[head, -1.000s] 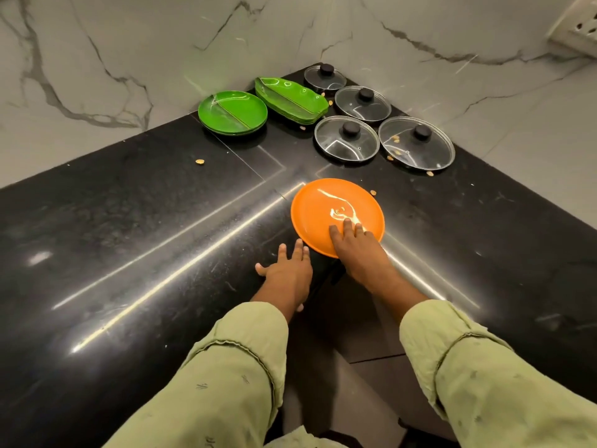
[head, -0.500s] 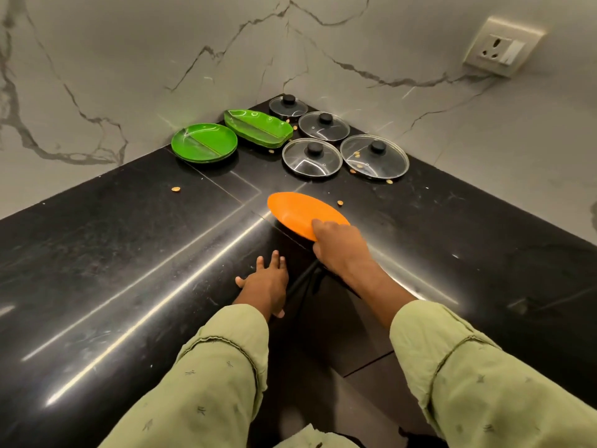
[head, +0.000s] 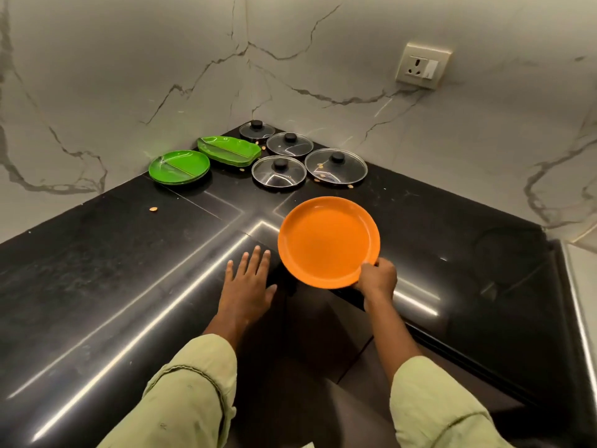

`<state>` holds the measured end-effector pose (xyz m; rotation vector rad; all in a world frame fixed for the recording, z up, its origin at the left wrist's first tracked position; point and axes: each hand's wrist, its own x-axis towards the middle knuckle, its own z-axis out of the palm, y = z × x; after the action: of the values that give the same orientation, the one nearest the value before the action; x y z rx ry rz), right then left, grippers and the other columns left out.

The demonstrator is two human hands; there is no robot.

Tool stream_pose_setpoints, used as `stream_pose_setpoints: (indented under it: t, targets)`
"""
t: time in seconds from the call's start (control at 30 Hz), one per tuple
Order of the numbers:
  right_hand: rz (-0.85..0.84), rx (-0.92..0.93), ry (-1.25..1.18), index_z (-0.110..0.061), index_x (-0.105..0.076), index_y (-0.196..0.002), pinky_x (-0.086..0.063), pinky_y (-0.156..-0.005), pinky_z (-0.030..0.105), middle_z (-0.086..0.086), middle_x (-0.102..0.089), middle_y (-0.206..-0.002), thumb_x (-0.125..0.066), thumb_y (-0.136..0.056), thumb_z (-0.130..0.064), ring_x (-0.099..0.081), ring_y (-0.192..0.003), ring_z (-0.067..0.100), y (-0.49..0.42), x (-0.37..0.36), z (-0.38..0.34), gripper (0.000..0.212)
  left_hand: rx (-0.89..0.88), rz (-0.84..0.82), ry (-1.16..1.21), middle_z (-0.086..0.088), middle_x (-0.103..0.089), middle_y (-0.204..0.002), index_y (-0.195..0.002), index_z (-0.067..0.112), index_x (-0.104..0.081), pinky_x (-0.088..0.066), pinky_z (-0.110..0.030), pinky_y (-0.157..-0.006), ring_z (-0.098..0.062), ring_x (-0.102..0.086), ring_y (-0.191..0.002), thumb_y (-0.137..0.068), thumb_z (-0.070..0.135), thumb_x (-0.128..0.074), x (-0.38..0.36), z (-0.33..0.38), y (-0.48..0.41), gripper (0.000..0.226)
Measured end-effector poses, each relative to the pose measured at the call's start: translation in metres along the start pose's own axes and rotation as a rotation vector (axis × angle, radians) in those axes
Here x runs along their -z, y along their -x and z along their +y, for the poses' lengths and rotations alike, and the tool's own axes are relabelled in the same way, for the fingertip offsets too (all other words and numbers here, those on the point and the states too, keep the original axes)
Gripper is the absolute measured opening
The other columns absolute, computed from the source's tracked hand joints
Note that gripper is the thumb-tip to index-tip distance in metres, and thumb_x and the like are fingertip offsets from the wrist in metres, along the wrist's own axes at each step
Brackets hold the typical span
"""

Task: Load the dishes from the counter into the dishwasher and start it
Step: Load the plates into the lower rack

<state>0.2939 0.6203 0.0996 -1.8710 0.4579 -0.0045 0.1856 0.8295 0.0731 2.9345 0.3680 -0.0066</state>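
Over the counter (head: 97, 286), right hand (head: 378, 274) pinches the orange plate (head: 326, 240); left hand (head: 247, 286) rests flat, fingers spread.

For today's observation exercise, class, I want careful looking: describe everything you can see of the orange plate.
The orange plate is round, plain and a single colour, with a flat middle and a shallow raised rim. It looks like smooth plastic, though that is only a guess. No food shows on the face in view. It is held off the black counter, above its inner corner, and tilted so its face turns toward the camera. Only the right hand touches it, pinching the near right rim.
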Motion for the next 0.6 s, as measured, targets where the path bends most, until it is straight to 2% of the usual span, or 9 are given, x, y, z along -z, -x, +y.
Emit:
stream_pose_setpoints:
  t: [0.1, 0.2, 0.27, 0.33, 0.4, 0.5, 0.6]
  targets:
    - [-0.007, -0.084, -0.045, -0.009, -0.051, -0.069, -0.049, -0.059, 0.042, 0.012, -0.058, -0.073, -0.043, -0.082, 0.000, -0.054, -0.069, 0.029, 0.004, 0.028, 0.023, 0.018, -0.046, 0.119, 0.034, -0.005, 0.004, -0.166, -0.159, 0.021, -0.003, 0.009, -0.047, -0.119, -0.024, 0.004, -0.153, -0.101, 0.051, -0.039, 0.006, 0.018, 0.011, 0.075]
    - [-0.030, -0.108, -0.093, -0.007, -0.057, -0.074, -0.056, -0.063, 0.047, 0.014, -0.062, -0.075, -0.043, -0.083, -0.001, -0.058, -0.070, 0.030, 0.009, 0.054, 0.036, 0.017, -0.099, 0.168, 0.027, -0.005, 0.003, -0.165, -0.159, 0.021, -0.004, 0.010, -0.045, -0.119, -0.023, 0.006, -0.152, -0.100, 0.057, -0.034, 0.013, 0.038, 0.024, 0.075]
    - [-0.034, -0.101, -0.115, -0.009, -0.053, -0.068, -0.048, -0.056, 0.041, 0.013, -0.058, -0.070, -0.045, -0.082, -0.002, -0.052, -0.063, 0.027, 0.014, 0.075, 0.043, 0.019, -0.118, 0.164, -0.017, -0.005, 0.005, -0.164, -0.158, 0.021, -0.002, 0.009, -0.047, -0.120, -0.024, 0.006, -0.151, -0.097, 0.063, -0.022, 0.017, 0.054, 0.036, 0.077]
    - [-0.036, -0.090, -0.121, -0.011, -0.051, -0.065, -0.041, -0.057, 0.038, 0.014, -0.057, -0.070, -0.046, -0.082, -0.003, -0.050, -0.062, 0.025, 0.020, 0.097, 0.051, 0.019, -0.124, 0.164, -0.050, -0.005, 0.005, -0.164, -0.158, 0.021, -0.002, 0.007, -0.048, -0.121, -0.025, 0.005, -0.152, -0.091, 0.068, -0.008, 0.020, 0.070, 0.051, 0.082]
    - [-0.050, -0.095, -0.147, -0.010, -0.054, -0.068, -0.047, -0.060, 0.041, 0.014, -0.060, -0.072, -0.047, -0.083, -0.003, -0.055, -0.065, 0.027, 0.027, 0.119, 0.058, 0.018, -0.128, 0.175, -0.061, -0.006, 0.002, -0.165, -0.158, 0.020, -0.005, 0.005, -0.049, -0.121, -0.026, 0.003, -0.152, -0.087, 0.070, -0.002, 0.019, 0.085, 0.068, 0.087]
    - [-0.054, -0.103, -0.168, -0.009, -0.057, -0.071, -0.055, -0.067, 0.047, 0.012, -0.062, -0.073, -0.048, -0.086, -0.003, -0.061, -0.071, 0.030, 0.036, 0.152, 0.073, 0.018, -0.128, 0.175, -0.068, -0.005, 0.002, -0.165, -0.158, 0.021, -0.005, 0.004, -0.049, -0.122, -0.025, 0.003, -0.152, -0.089, 0.070, -0.005, 0.018, 0.109, 0.092, 0.084]
    - [-0.052, -0.129, -0.187, -0.011, -0.060, -0.074, -0.058, -0.074, 0.057, 0.012, -0.066, -0.079, -0.050, -0.086, -0.005, -0.067, -0.081, 0.034, 0.047, 0.179, 0.095, 0.018, -0.135, 0.155, -0.069, -0.003, 0.007, -0.164, -0.158, 0.023, -0.002, 0.004, -0.049, -0.123, -0.024, 0.005, -0.153, -0.099, 0.064, -0.023, 0.018, 0.129, 0.120, 0.075]
